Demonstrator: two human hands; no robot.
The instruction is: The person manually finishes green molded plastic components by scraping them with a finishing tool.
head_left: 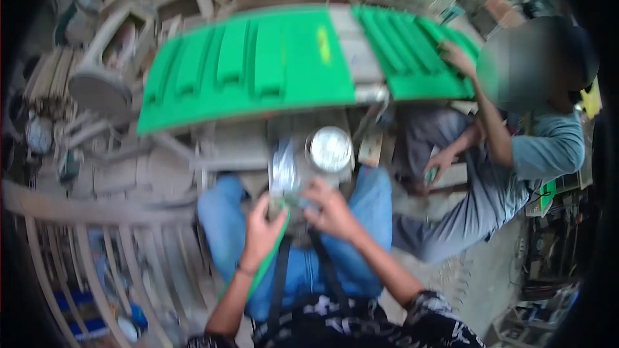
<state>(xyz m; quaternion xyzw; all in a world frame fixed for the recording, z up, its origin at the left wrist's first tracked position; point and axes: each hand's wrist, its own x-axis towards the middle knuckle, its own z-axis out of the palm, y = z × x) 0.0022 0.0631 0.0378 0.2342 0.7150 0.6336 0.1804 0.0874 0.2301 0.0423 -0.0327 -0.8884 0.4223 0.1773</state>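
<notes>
Resting on a cluttered workshop bench (pixel 213 148), green louvred panel (pixel 258 64)

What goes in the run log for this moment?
left hand: on plastic bag | right hand: on bag | tin: beside bag | co-worker's hand: on green panel

Cluttered workshop, grey concrete floor (pixel 490 277), curved wooden slats (pixel 77 251), daylight.

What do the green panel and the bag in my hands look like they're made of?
The green panel looks like wood with a matte green coat: an unpainted pale strip crosses it. The bag, held by the left hand and right hand, seems thin clear plastic, shiny and crinkled; motion blur leaves this uncertain.
</notes>
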